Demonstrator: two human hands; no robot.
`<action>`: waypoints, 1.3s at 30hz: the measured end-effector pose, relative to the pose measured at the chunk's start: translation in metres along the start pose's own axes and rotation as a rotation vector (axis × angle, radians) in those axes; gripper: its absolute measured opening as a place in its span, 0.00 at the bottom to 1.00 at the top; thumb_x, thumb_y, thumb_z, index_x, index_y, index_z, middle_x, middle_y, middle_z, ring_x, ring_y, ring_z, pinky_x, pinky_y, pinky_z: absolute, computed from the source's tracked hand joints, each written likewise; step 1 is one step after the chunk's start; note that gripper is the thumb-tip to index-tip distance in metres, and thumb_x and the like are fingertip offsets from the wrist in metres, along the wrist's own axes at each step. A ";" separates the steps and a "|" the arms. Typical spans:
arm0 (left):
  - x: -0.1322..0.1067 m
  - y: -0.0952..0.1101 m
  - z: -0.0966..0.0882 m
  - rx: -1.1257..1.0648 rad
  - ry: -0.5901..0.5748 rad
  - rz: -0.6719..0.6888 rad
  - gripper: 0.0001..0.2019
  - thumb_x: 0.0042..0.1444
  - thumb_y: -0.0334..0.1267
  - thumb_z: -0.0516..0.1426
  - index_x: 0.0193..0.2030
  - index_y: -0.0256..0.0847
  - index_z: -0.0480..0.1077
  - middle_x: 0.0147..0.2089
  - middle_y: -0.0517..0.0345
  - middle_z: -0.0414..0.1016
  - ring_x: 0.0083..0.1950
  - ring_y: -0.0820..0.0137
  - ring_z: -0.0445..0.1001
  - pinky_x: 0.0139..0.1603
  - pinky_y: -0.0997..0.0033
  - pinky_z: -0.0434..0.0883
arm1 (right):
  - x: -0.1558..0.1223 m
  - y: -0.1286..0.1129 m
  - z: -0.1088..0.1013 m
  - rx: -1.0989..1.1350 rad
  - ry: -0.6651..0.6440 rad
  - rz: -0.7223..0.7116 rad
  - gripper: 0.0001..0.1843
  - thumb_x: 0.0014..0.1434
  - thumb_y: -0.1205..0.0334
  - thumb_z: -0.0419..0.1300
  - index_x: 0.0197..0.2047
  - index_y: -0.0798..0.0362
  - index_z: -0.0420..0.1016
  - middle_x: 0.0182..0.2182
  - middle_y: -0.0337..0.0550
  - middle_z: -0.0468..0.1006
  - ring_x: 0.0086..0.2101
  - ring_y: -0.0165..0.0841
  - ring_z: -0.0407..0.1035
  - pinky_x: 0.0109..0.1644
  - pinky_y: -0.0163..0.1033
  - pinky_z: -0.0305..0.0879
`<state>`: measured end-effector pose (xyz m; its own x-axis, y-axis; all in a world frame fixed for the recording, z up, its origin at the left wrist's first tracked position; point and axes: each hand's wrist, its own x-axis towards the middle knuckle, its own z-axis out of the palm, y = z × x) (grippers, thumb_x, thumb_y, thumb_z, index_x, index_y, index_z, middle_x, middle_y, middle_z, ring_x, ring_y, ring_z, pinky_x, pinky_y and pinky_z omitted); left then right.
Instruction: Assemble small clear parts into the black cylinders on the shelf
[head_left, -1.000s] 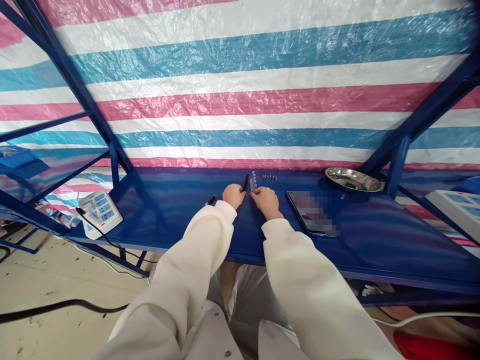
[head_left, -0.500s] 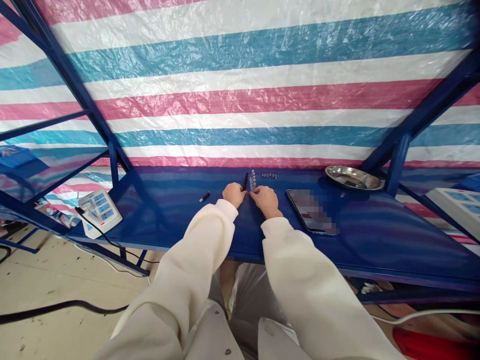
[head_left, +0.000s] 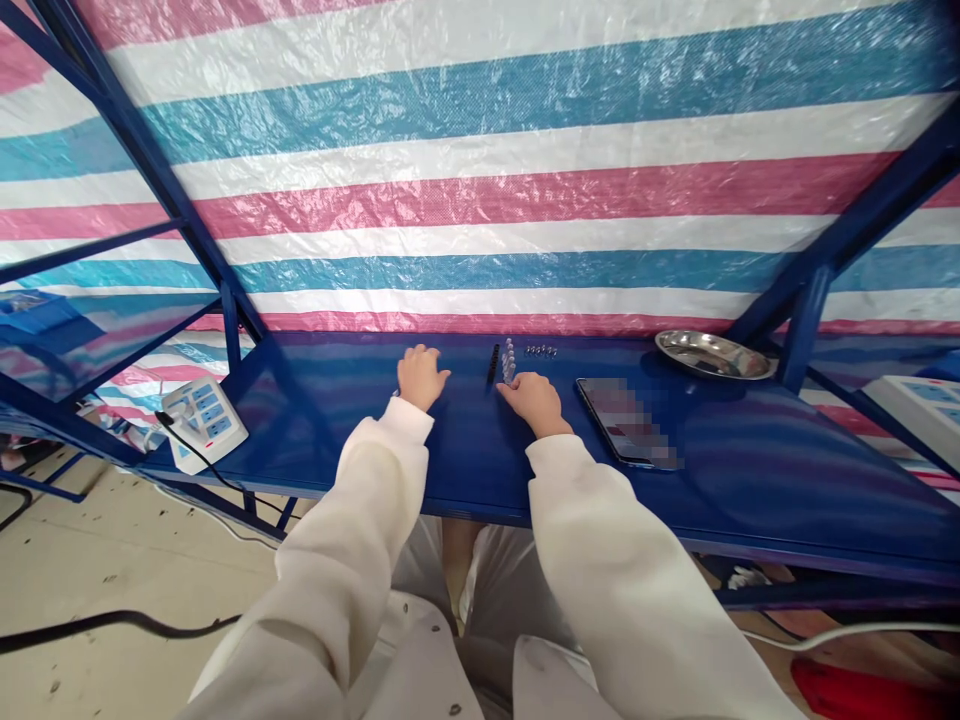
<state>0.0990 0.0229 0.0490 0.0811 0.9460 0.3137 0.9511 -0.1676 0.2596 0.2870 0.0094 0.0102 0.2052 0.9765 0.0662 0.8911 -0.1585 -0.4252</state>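
Observation:
My left hand [head_left: 421, 376] is over the blue table [head_left: 465, 445], fingers spread and thumb out to the right. The short black-and-white stick seen there earlier is out of sight, apparently beneath this hand. My right hand [head_left: 534, 402] rests at the near end of a row of small whitish pieces [head_left: 508, 358], its fingers drawn together. What they hold, if anything, is hidden. Just left of that row runs a line of small black pieces [head_left: 493, 364]. Several small shiny pieces [head_left: 541, 351] lie in a short row behind my right hand.
A phone [head_left: 621, 425] lies to the right of my right hand. An oval metal dish [head_left: 716, 356] sits at the back right. At the left end is a white power strip [head_left: 201, 425] with a black cable. Striped sheeting [head_left: 480, 230] hangs behind, between blue frame posts.
My left hand has left the black row and moved left, its fingers now spread over the spot where the short stick lay. My right hand has stayed almost in place.

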 end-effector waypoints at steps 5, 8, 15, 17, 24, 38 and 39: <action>-0.013 -0.042 0.001 0.116 -0.019 -0.239 0.17 0.50 0.39 0.60 0.46 0.37 0.70 0.50 0.42 0.69 0.53 0.54 0.66 0.48 0.58 0.65 | -0.004 -0.006 0.001 0.047 0.008 -0.238 0.19 0.57 0.52 0.52 0.18 0.52 0.66 0.20 0.45 0.72 0.27 0.34 0.67 0.30 0.36 0.53; -0.013 -0.051 0.012 0.035 -0.071 -0.256 0.07 0.53 0.34 0.57 0.38 0.36 0.73 0.45 0.42 0.73 0.48 0.58 0.70 0.47 0.62 0.66 | -0.007 -0.009 0.003 0.124 0.013 -0.385 0.21 0.57 0.52 0.51 0.16 0.52 0.62 0.16 0.40 0.67 0.22 0.31 0.62 0.28 0.35 0.51; -0.005 -0.040 0.032 -0.681 0.022 -0.215 0.02 0.48 0.33 0.59 0.27 0.37 0.71 0.28 0.53 0.75 0.31 0.68 0.74 0.39 0.68 0.69 | -0.014 -0.018 0.011 0.324 -0.029 -0.492 0.21 0.56 0.50 0.51 0.17 0.52 0.59 0.16 0.37 0.64 0.20 0.28 0.57 0.27 0.35 0.52; -0.005 -0.034 0.035 -0.915 0.002 -0.233 0.04 0.47 0.34 0.60 0.27 0.36 0.69 0.25 0.56 0.74 0.27 0.72 0.72 0.35 0.70 0.69 | -0.015 -0.020 0.014 0.389 -0.039 -0.495 0.19 0.56 0.50 0.51 0.19 0.52 0.62 0.18 0.38 0.66 0.21 0.28 0.59 0.28 0.35 0.54; -0.010 -0.023 0.032 -1.377 -0.169 -0.222 0.13 0.39 0.38 0.65 0.28 0.35 0.66 0.28 0.56 0.75 0.31 0.70 0.76 0.28 0.76 0.64 | -0.016 -0.024 0.015 0.611 -0.136 -0.519 0.18 0.58 0.47 0.48 0.37 0.53 0.69 0.26 0.41 0.74 0.28 0.31 0.66 0.36 0.37 0.62; -0.015 -0.012 0.027 -1.466 -0.158 -0.209 0.18 0.35 0.43 0.66 0.30 0.35 0.68 0.26 0.58 0.74 0.30 0.71 0.75 0.28 0.75 0.63 | -0.018 -0.029 0.013 0.712 -0.062 -0.455 0.23 0.58 0.41 0.45 0.30 0.53 0.66 0.21 0.36 0.66 0.23 0.28 0.60 0.32 0.33 0.58; -0.015 -0.012 0.026 -1.475 -0.147 -0.217 0.18 0.36 0.43 0.66 0.30 0.35 0.69 0.26 0.58 0.74 0.30 0.71 0.75 0.28 0.75 0.63 | -0.019 -0.030 0.013 0.709 -0.045 -0.454 0.22 0.59 0.42 0.45 0.31 0.53 0.66 0.21 0.36 0.66 0.23 0.28 0.60 0.32 0.33 0.58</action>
<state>0.0944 0.0179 0.0173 0.0950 0.9922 0.0807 -0.1919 -0.0613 0.9795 0.2512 -0.0025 0.0104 -0.1414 0.9303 0.3386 0.4149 0.3662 -0.8329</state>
